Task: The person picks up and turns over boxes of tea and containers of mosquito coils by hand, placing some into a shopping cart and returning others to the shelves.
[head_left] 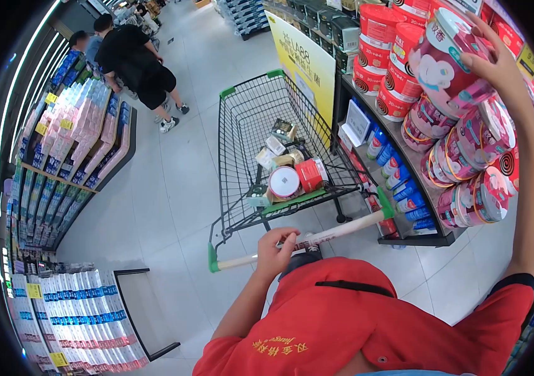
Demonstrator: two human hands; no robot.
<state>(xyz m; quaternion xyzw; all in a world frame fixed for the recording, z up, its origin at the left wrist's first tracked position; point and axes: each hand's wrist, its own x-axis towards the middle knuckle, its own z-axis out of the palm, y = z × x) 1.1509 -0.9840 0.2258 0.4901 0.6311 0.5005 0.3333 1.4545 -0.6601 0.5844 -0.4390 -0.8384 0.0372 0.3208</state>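
My right hand (496, 62) is raised at the upper right, its fingers and thumb closed around a pink-and-white tub (445, 66) printed with a white cartoon animal. That tub overlaps similar pink tubs (467, 160) stacked on the display shelf. Lower down, my left hand (276, 250) has its fingers curled in and overlaps the white handle (348, 224) of a shopping cart (228, 150); whether it holds anything I cannot tell. Inside the cart sit a round white-lidded tub (284, 182), a red box (311, 174) and several small packages.
Red tubs with coil pictures (380, 50) are stacked beside the pink ones, above blue-capped cans (398, 175). A yellow sign (304, 59) stands against the shelf. Boxed goods (69, 135) fill displays on the left. A person in black (132, 56) is farther down the aisle.
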